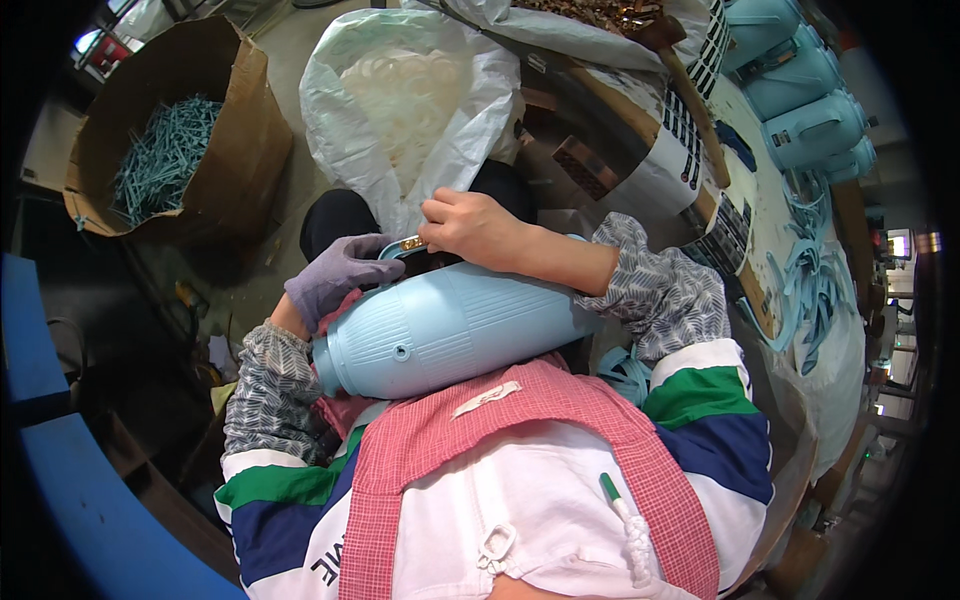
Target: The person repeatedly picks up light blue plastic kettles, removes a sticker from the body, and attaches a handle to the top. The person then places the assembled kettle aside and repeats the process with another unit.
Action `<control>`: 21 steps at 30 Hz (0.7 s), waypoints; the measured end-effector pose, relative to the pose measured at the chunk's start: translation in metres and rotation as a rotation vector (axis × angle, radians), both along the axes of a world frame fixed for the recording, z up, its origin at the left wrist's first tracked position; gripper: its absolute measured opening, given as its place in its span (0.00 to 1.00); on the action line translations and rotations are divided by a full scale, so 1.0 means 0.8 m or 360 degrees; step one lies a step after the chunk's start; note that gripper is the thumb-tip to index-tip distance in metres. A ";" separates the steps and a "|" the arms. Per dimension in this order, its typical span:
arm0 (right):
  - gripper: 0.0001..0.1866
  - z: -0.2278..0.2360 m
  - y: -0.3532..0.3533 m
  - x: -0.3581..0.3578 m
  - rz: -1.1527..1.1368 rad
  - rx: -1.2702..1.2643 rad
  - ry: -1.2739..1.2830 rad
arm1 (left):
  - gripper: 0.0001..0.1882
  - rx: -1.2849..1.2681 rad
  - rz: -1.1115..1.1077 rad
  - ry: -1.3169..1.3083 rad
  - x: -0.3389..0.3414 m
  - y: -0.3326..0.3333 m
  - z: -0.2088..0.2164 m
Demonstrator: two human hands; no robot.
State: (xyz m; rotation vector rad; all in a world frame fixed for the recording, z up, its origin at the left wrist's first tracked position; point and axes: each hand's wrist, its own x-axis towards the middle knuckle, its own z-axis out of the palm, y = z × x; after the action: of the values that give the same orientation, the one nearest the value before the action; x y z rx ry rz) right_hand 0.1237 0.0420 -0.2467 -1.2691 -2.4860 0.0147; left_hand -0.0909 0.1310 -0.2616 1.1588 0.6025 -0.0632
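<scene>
A light blue plastic jug body (pixel 465 325) with ribbed bands lies on its side across my lap, its narrower end to the left. My left hand (pixel 338 272), in a grey-purple glove, is closed round the left end of its handle (pixel 392 262). Small gold-coloured metal bits (pixel 411 243) show in the handle beside the fingers. My bare right hand (pixel 470 228) reaches over the jug with its fingers curled down at those bits. What its fingertips pinch is hidden.
A white sack (pixel 318 100) of pale rings stands ahead, a cardboard drum (pixel 240 130) of thin blue strips at far left. On the right, a bench carries a hammer (pixel 695 105), several blue jugs (pixel 815 130) and blue straps (pixel 810 265). Blue panels (pixel 100 500) stand at near left.
</scene>
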 end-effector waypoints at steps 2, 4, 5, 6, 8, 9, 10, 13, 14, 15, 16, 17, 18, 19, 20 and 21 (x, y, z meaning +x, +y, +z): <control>0.05 0.001 0.000 0.003 0.0023 -0.0005 -0.0002 | 0.17 0.0086 -0.0030 0.0124 0.011 0.002 0.005; 0.03 0.001 -0.001 0.003 0.0034 -0.0021 0.0008 | 0.17 0.0249 0.0010 0.0138 0.021 0.003 -0.005; 0.02 -0.003 0.001 0.004 0.0047 -0.0003 -0.0064 | 0.16 0.0337 -0.0019 0.0196 0.023 0.006 -0.023; 0.03 -0.006 0.002 0.008 0.0054 -0.0004 -0.0076 | 0.15 0.0352 0.0000 0.0164 0.029 0.007 -0.023; 0.10 0.000 0.012 0.027 0.0144 -0.0162 0.0046 | 0.12 0.0278 0.0057 0.0131 0.041 0.006 -0.021; 0.11 0.007 0.024 0.042 0.0102 -0.0102 0.0127 | 0.11 0.0184 0.0112 0.0144 0.042 0.004 -0.019; 0.08 0.020 0.047 0.066 0.0012 0.0109 0.0144 | 0.11 0.0207 0.0093 0.0270 0.046 0.002 -0.013; 0.05 0.062 0.132 0.186 -0.0679 0.0723 0.0110 | 0.14 0.0312 0.0003 0.0326 0.058 0.001 0.011; 0.07 0.084 0.155 0.215 -0.0963 0.0766 -0.0073 | 0.14 0.0322 0.0012 0.0317 0.060 0.001 0.022; 0.04 0.089 0.181 0.235 -0.1051 0.0905 -0.0071 | 0.14 0.0335 0.0035 0.0311 0.061 0.001 0.032; 0.05 0.091 0.205 0.252 -0.1192 0.0809 -0.0308 | 0.15 0.0346 0.0054 0.0305 0.062 -0.001 0.044; 0.06 0.092 0.225 0.257 -0.1201 0.0696 -0.0395 | 0.14 0.0354 0.0098 0.0184 0.060 -0.005 0.064; 0.07 0.092 0.240 0.258 -0.1209 0.0578 -0.0481 | 0.13 0.0822 0.0020 0.0043 0.053 -0.005 0.071; 0.08 0.089 0.251 0.258 -0.1212 0.0460 -0.0566 | 0.13 0.1287 -0.0062 -0.0100 0.048 -0.004 0.079; 0.10 0.095 0.260 0.248 -0.1232 0.0383 -0.0681 | 0.15 0.1747 -0.0149 -0.0294 0.044 -0.004 0.099; 0.09 0.088 0.271 0.250 -0.1203 0.0362 -0.0658 | 0.17 0.1974 -0.0276 -0.0276 0.037 -0.007 0.112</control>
State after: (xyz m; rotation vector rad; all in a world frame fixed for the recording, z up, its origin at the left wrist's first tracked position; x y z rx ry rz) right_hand 0.3239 0.2584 -0.1765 -2.1740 -2.0404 -0.7542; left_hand -0.0614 0.1254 -0.1719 2.3853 0.3502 0.3066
